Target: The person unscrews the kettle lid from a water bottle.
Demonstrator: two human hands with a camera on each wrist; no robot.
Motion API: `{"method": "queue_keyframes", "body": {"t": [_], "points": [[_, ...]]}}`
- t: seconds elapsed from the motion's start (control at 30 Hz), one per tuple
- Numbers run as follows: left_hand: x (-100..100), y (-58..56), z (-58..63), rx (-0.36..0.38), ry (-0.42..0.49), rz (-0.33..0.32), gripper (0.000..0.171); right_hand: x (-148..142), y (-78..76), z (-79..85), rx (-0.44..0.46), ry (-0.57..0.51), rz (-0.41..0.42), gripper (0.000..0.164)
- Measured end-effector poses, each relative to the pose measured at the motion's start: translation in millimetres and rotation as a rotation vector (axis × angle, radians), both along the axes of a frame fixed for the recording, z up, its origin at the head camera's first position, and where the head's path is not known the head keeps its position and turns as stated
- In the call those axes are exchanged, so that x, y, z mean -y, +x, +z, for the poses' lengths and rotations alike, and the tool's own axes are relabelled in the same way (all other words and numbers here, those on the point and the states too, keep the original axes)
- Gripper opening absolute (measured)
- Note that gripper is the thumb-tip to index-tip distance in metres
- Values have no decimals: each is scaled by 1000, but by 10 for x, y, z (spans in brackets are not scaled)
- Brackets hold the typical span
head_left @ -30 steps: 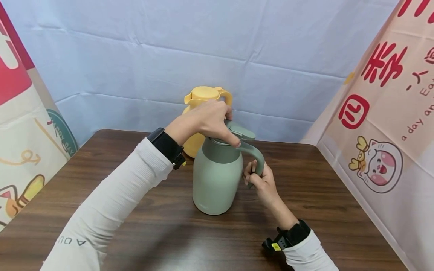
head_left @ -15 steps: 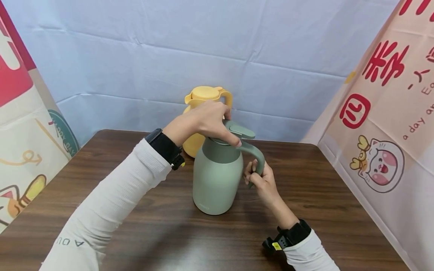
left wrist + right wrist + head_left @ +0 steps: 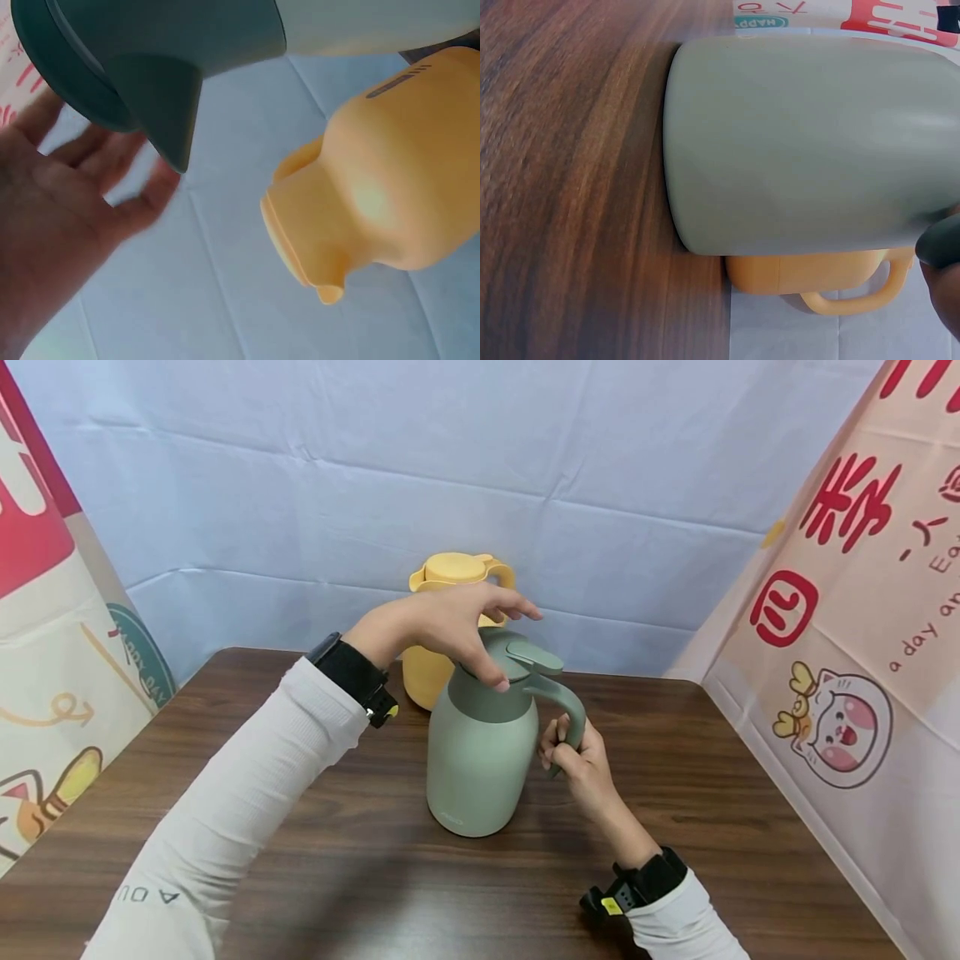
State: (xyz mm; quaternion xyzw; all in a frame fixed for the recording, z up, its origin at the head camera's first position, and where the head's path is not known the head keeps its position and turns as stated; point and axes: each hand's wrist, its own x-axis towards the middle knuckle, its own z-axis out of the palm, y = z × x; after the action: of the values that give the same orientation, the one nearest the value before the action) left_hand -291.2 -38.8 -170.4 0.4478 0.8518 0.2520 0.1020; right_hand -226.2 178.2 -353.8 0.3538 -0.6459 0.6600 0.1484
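Observation:
A green thermal jug (image 3: 480, 768) stands upright on the wooden table, its lid (image 3: 501, 647) seated on top and its handle (image 3: 564, 697) pointing right. Over the lid hovers my left hand (image 3: 457, 622), fingers spread and extended; the thumb is at the lid's near edge, and whether it touches I cannot tell. In the left wrist view the fingers (image 3: 97, 161) lie loose around the lid, beside the spout (image 3: 161, 105). My right hand (image 3: 581, 760) grips the lower part of the jug's handle. Only a bit of that hand shows in the right wrist view.
Close behind the green jug stands a yellow thermal jug (image 3: 429, 677), partly hidden by the left hand and the green jug. A pale blue cloth (image 3: 337, 510) hangs behind the table (image 3: 300, 835). Printed banners (image 3: 847, 635) flank both sides.
My left hand has loosened from the lid: its fingers have lifted and straightened, and the thumb has shifted left. The right hand and the green jug stay in place.

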Motion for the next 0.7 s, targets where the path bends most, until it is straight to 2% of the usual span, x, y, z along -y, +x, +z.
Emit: {"method": "queue_keyframes", "body": {"t": [0.17, 0.23, 0.47, 0.7], "points": [[1, -10, -17, 89, 15, -41, 80, -18, 7, -18, -2, 7, 13, 16], [-14, -8, -10, 93, 0, -37, 79, -27, 4, -17, -8, 13, 15, 18], [-90, -12, 13, -65, -78, 4, 65, -26, -11, -9, -9, 12, 14, 20], [-139, -16, 19, -127, -86, 32, 61, -10, -19, -1, -6, 16, 5, 22]]}}
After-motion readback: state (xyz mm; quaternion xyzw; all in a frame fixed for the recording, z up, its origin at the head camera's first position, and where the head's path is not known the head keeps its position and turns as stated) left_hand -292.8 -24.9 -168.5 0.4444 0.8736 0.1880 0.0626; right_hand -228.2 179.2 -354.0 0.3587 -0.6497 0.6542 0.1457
